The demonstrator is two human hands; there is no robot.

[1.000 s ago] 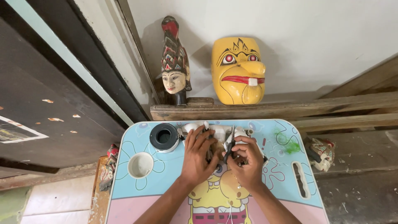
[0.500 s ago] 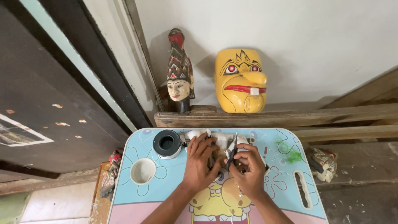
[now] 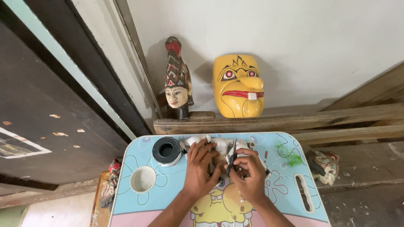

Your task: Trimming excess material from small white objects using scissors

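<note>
While left hand (image 3: 201,167) presses white piece (image 3: 219,145), right hand (image 3: 248,173) grips pliers (image 3: 231,159) beside it.

one sign only: a pale paper sheet (image 3: 19,147) stuck flat on the dark door (image 3: 46,126), low at the door's left side and cut off by the picture's edge. it is a slanted rectangle, off-white with darker markings too small to make out. around it on the door sit small pale scraps. no packages, no screens.
</note>
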